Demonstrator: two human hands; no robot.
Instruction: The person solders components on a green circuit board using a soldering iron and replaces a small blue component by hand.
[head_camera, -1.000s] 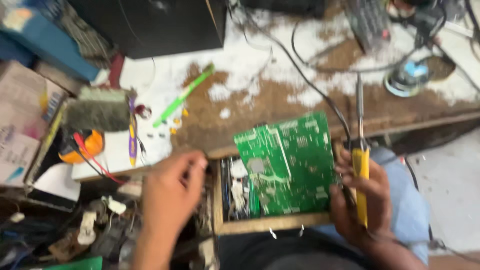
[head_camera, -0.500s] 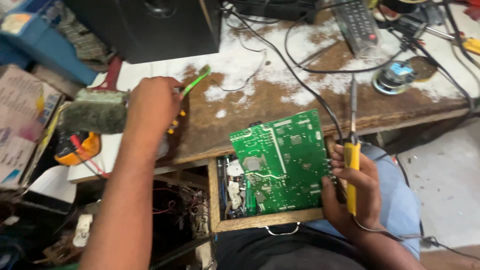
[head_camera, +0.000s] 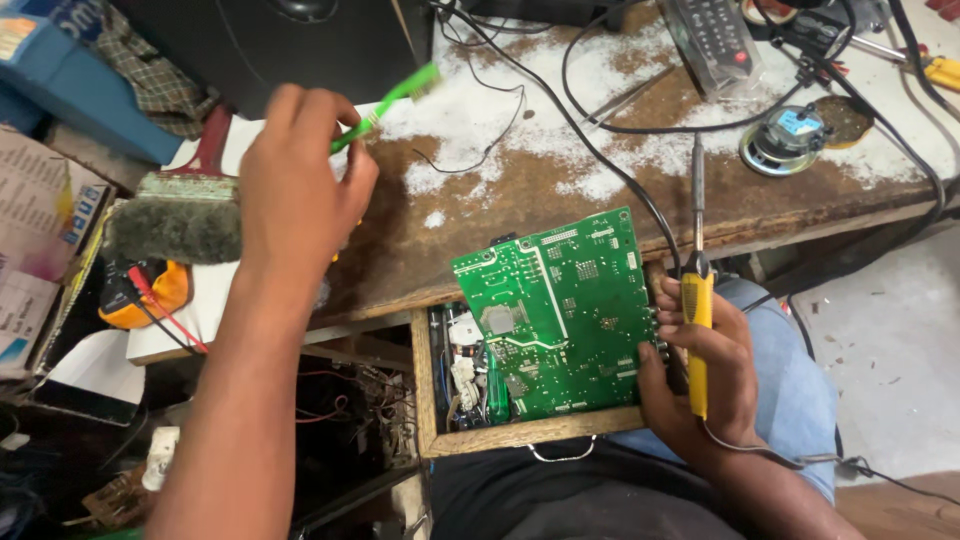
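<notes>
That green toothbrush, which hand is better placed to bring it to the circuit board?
Probably the left hand: it already grips the green toothbrush. The right hand is busy holding both the soldering iron and the circuit board.

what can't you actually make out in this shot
All in the head view:
- Green toothbrush: its handle end is hidden inside the left hand, and motion blurs the head.
- Drawer contents: mostly covered by the green circuit board.
- Soldering iron: part of the yellow handle is hidden by the right hand.
- Remote control: cut off by the top edge.
- Board components: too small to identify.
</notes>
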